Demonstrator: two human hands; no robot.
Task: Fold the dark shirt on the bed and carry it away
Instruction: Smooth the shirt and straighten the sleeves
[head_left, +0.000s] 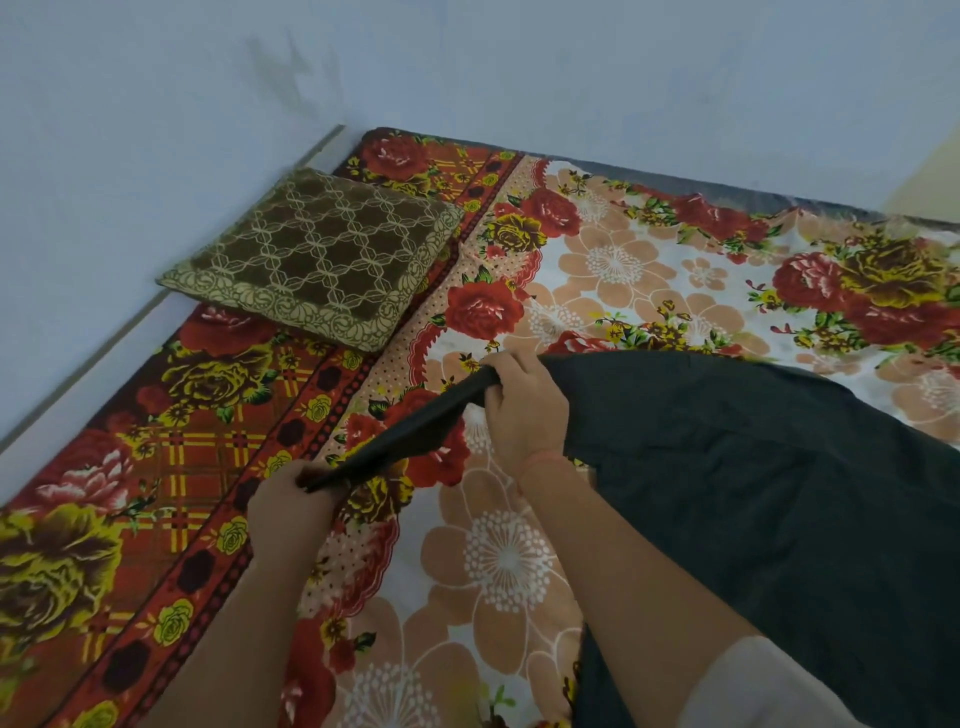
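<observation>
1. The bed (649, 270) has a flowery sheet on it.
2. The dark shirt (753, 467) lies on the bed's right side.
3. A brown pillow (317, 257) sits by the wall.
4. The right hand (524, 410) and left hand (291, 512) each grip one end of a stretched shirt edge, fingers curled tight.

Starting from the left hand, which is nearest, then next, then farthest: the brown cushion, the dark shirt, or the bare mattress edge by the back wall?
1. dark shirt: gripped in the left hand itself.
2. brown cushion: ahead, toward the left wall.
3. bare mattress edge: far right, along the back wall.
</observation>
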